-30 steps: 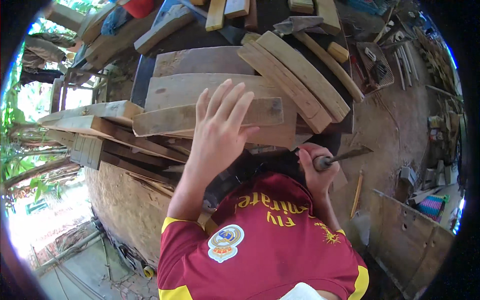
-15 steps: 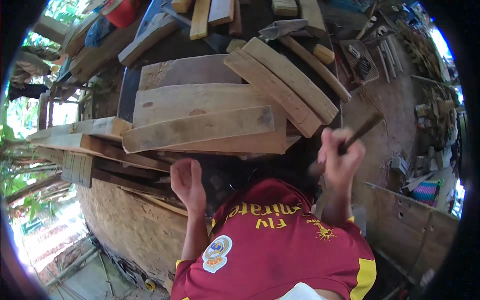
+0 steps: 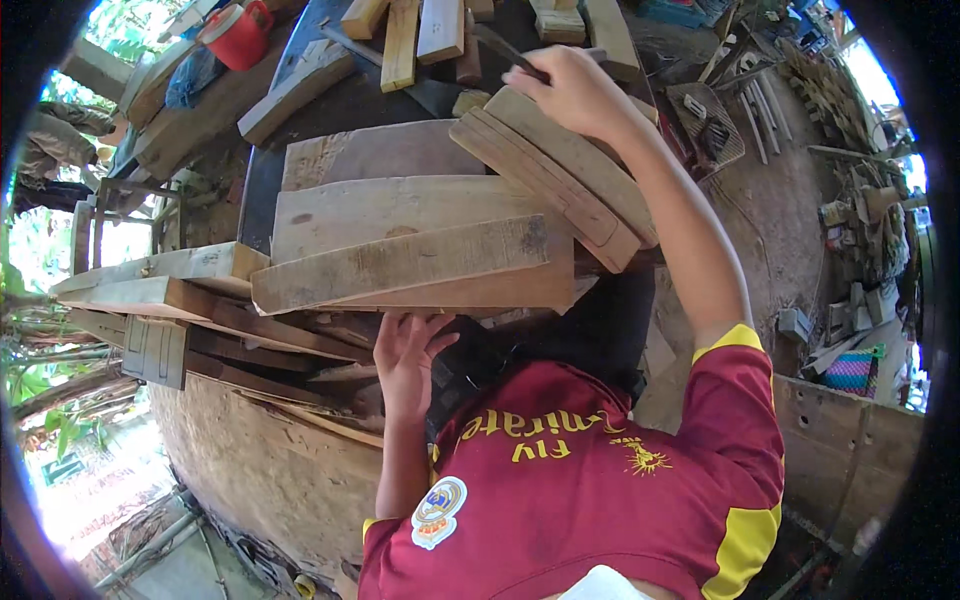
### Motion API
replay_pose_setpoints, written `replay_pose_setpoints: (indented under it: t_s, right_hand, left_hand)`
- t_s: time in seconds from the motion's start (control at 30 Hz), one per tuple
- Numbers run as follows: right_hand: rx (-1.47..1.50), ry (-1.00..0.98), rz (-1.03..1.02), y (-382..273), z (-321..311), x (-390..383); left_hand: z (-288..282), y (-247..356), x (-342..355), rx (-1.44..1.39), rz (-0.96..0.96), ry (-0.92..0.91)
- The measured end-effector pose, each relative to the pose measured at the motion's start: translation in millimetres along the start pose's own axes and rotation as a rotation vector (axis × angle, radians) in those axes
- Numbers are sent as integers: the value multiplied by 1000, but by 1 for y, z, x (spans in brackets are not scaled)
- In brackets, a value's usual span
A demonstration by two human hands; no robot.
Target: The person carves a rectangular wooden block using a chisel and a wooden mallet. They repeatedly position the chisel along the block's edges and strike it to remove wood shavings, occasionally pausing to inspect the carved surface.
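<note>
Right hand point(image 3: 572, 85): wrapped around one slim dark tool point(image 3: 505, 50), which is above the far end of the curved pieces; its exact kind I cannot tell.
Left hand point(image 3: 405, 360): nothing visible in it, fingers loosely spread at the near edge of the boards; touching or not, I cannot tell.
Flat boards: at least three; a narrow board point(image 3: 400, 265) slants over a broad board point(image 3: 350, 212), a third board point(image 3: 405, 150) behind.
Curved pieces point(image 3: 545, 190): two, side by side, to the right.
In the way: the right forearm point(image 3: 680, 210), hiding what lies beneath.
Left pile point(image 3: 215, 262): long timbers, too overlapped to count.
Far on the surface point(image 3: 260, 190): three pale short lengths point(image 3: 400, 45).
Upper left: one red container point(image 3: 235, 38), one blue cloth point(image 3: 190, 78).
Floor, right: one shallow tray point(image 3: 735, 145).
</note>
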State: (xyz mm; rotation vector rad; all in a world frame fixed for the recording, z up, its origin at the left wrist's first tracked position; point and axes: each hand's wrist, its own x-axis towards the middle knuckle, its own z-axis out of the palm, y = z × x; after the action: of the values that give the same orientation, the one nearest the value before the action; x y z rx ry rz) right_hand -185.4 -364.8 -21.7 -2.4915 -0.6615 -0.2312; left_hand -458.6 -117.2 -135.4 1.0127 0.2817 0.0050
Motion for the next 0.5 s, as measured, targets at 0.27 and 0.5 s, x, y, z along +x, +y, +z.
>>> replay_pose_setpoints:
  t_s: [0.27, 0.5]
  right_hand:
    - [-152, -136, -185, -48, 71, 92]
    - [-122, -232, -308, -44, 110, 123]
  left_hand:
    - [2, 4, 4, 5, -49, -44]
    - [-1, -1, 3, -42, -64, -41]
